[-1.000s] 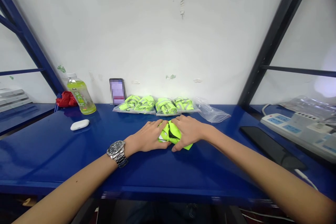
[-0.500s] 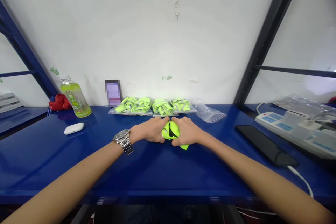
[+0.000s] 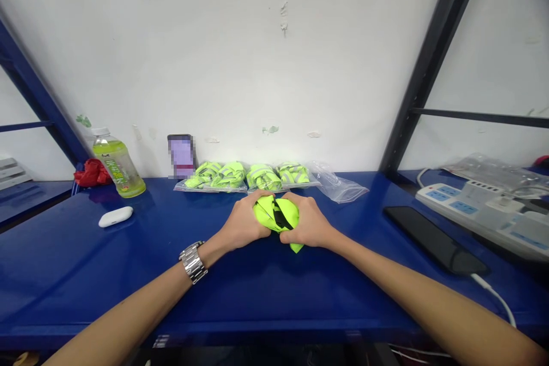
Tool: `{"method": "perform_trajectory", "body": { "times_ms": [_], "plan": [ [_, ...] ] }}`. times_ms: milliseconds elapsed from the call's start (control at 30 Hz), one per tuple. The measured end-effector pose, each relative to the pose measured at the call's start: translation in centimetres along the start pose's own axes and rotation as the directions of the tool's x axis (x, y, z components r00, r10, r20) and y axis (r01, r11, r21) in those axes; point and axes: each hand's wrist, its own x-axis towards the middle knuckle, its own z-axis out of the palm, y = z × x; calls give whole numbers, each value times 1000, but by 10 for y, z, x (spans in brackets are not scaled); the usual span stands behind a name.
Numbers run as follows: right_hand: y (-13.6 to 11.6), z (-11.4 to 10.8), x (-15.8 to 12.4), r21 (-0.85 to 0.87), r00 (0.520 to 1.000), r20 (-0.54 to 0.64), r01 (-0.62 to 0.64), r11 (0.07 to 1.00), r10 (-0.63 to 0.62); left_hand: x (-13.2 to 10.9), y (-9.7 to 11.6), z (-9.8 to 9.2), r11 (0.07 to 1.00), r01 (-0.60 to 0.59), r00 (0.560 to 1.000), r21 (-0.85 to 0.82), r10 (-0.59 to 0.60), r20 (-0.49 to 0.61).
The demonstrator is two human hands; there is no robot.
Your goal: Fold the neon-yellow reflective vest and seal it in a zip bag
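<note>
A bundled neon-yellow vest (image 3: 275, 214) with a black strap sits between both hands at the middle of the blue shelf (image 3: 128, 274). My left hand (image 3: 241, 223), with a metal watch on its wrist, grips the bundle's left side. My right hand (image 3: 307, 223) grips its right side, and a corner of the fabric hangs below it. Behind them, against the wall, lies a row of bagged neon vests (image 3: 249, 176). An empty clear bag (image 3: 338, 184) lies at the right end of that row.
A green drink bottle (image 3: 114, 163), a red cloth (image 3: 91, 173) and a white earbud case (image 3: 115, 217) are at the left. A phone (image 3: 181, 155) leans on the wall. A black phone on a cable (image 3: 433, 239) and a power strip (image 3: 484, 211) lie right.
Both hands have gone from pressing the vest flat on the shelf to squeezing it into a tighter bundle and lifting it slightly. The camera has shifted a little.
</note>
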Motion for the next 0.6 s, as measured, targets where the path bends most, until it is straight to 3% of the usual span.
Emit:
{"method": "perform_trajectory", "body": {
  "times_ms": [133, 267, 367, 600],
  "plan": [
    [-6, 0, 1, 140, 991, -130, 53, 989, -34, -1, 17, 7, 891, -93, 990, -445, 35, -136],
    [-15, 1, 3, 229, 966, -257, 68, 971, -7, 6, 33, 17, 700, -182, 973, -691, 26, -230],
    [-19, 2, 4, 255, 948, -318, 59, 965, 26, 12, 34, 28, 632, -156, 978, -759, -9, -208],
    [-19, 0, 6, 266, 937, -348, 76, 961, 22, 17, 36, 38, 675, -99, 964, -731, -116, -238]
  ]
}}
